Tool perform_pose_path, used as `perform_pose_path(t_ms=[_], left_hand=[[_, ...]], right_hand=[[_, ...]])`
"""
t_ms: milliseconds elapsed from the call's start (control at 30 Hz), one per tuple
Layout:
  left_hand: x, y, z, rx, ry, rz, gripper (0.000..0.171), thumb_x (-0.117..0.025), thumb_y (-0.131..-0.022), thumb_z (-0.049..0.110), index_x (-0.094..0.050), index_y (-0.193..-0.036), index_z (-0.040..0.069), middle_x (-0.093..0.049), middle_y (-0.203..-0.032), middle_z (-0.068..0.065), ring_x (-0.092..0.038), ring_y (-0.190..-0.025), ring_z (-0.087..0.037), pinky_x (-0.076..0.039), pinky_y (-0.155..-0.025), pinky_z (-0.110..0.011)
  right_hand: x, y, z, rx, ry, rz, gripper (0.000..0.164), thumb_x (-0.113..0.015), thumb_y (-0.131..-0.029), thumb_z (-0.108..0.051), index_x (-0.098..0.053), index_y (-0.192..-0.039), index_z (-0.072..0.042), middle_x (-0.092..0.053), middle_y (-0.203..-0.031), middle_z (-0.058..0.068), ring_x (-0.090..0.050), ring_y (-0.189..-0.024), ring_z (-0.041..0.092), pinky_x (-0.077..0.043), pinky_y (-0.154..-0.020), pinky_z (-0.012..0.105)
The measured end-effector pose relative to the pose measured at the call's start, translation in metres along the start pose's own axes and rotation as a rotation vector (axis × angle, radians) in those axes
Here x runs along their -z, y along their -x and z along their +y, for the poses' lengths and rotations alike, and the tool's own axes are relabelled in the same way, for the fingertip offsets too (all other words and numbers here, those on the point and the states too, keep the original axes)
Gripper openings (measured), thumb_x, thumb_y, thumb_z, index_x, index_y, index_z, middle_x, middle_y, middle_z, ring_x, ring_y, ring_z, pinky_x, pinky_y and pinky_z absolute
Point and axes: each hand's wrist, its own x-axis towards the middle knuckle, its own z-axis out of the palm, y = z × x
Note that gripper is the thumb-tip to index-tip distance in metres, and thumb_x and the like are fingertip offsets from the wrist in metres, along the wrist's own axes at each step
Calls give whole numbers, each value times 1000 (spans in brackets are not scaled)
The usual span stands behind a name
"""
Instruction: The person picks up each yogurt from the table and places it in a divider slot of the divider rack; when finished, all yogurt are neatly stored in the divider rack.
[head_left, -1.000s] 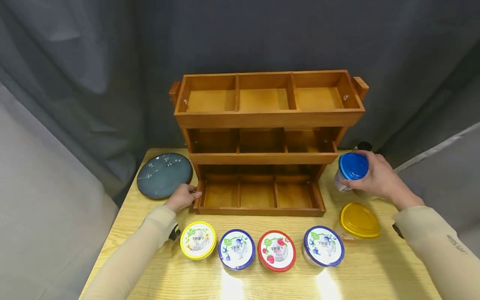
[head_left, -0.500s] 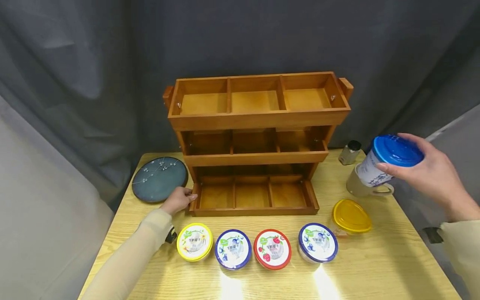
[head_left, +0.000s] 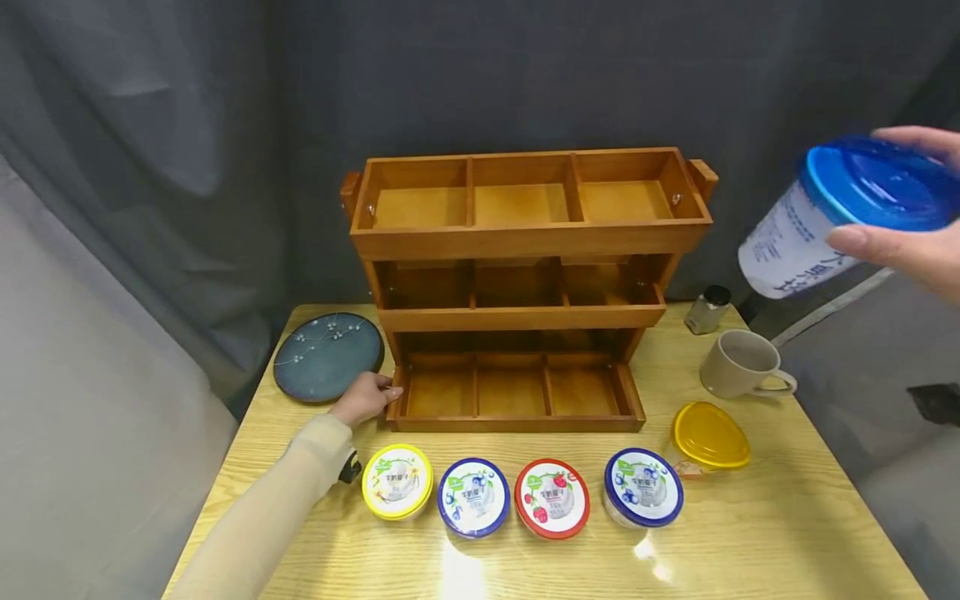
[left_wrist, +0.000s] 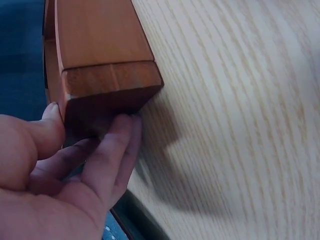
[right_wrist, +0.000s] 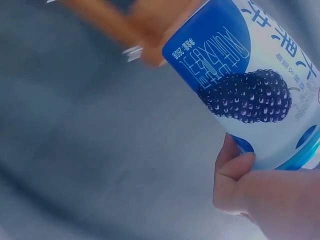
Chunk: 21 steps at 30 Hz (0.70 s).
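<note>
My right hand (head_left: 911,250) holds a white yogurt cup (head_left: 798,237) with a blue lid, tilted and raised at the far right. A blackberry print shows on the yogurt cup (right_wrist: 272,135) in the right wrist view, with the thumb near its lid end. My left hand (head_left: 365,398) grips the left end of the bottom tier of a three-tier wooden organizer (head_left: 517,423). In the left wrist view, the thumb of my left hand (left_wrist: 95,185) lies at the edge of the wooden end and its fingers reach against the end face.
Tubs with yellow (head_left: 397,482), red (head_left: 552,498) and blue lids (head_left: 474,497) line the front of the table. At right stand a yellow-lidded container (head_left: 711,435), a beige mug (head_left: 738,364) and a black-capped jar (head_left: 707,309). A dark plate (head_left: 327,358) lies at left.
My right hand has lifted the yogurt cup from beside the organizer, up and to the right, uncovering the mug and jar. My left hand has kept its place.
</note>
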Motion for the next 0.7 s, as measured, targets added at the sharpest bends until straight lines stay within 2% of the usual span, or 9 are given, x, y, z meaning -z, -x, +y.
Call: perform_pose_path(t_ms=[67,167,367,533,700], left_hand=[[-1,0,0,2,4,11,47,-60,-101,19,-51,-134,-14,-56,-129,-30,-58,-116,-38,-47,-95,-48],[-3,-1,1,2,2,23,46,-61,-101,19,-52,-133,-14,-57,-129,-30,-58,-115,-38,-47,-95,-48],[-10,-4,6,-13,-43,40,43,-62,-100,19,-57,-127,-14,-62,-122,-27,-60,-107,-32,-48,-93,-46],[-14,-5,11,-6,-44,42,42,-64,-99,19,-59,-126,-12,-65,-117,-24,-61,-100,-29,-49,-90,-44],[-17,-8,16,-2,2,31,40,-67,-97,17,-61,-123,-13,-67,-109,-22,-63,-93,-26,-52,-85,-42]], right_hand=[[-5,-9,-28,27,-24,-36,78,-73,-88,-30,-30,-151,-44,-20,-161,3,-15,-147,36,-12,-115,54],[-17,-26,-66,77,-53,-123,79,-75,-88,-30,-30,-152,-43,-20,-161,1,-19,-146,37,-17,-116,52],[-56,-62,-136,191,-93,-295,85,-78,-83,-45,-30,-152,-41,-26,-159,-2,-28,-143,35,-26,-113,51],[-101,-83,-181,276,-78,-377,89,-75,-81,-57,-28,-154,-36,-28,-158,1,-32,-141,31,-30,-112,49],[-144,-91,-208,331,-32,-408,98,-73,-77,-65,-25,-155,-31,-30,-157,0,-34,-141,25,-33,-111,42]])
